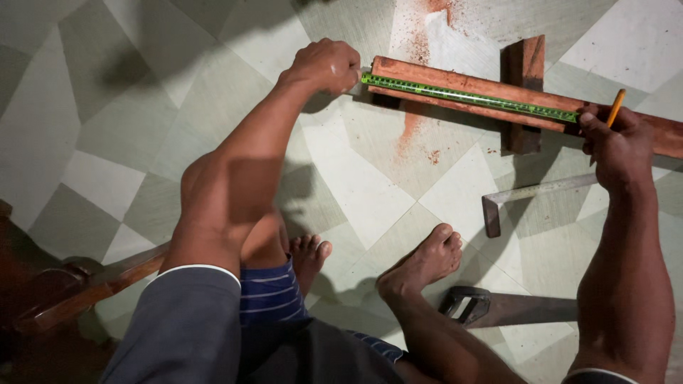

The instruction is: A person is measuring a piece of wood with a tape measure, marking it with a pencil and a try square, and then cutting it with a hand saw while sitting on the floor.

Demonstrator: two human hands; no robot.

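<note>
Reddish-brown timber, a long squared wooden bar (491, 89), lies on the pale geometric-patterned tile floor (107, 107) in the upper right of the head view, running from about eleven o'clock down toward three o'clock. Along its top face stretches a green-yellow measuring tape blade (469, 96), pulled flat from the bar's left end toward the right.

At the bar's left end, the left hand (326, 65) is curled shut in a fist over the tape's near end, pressing it at the wood's edge; what lies inside the fist is hidden. At the bar's right, toward three o'clock, the right hand (617, 146) rests on the wood with its fingers closed around a slim orange pencil (616, 108), which stands tilted upward with its lower end at the tape.

Under the bar, a short dark wooden block (525, 92) lies crosswise, showing above and below it. Red-brown sawdust (420, 43) is scattered over the tiles around twelve o'clock and just below the bar.

Below the right hand, a grey metal try square (530, 195) lies flat on the floor, its short leg pointing down. Further toward five o'clock lies a hand saw with a dark handle (498, 307), beside the person's bare right foot (423, 263). The bare left foot (309, 257) sits near centre, partly tucked behind the left knee. At eight o'clock, a dark brown wooden piece (78, 284) slants across the floor.
</note>
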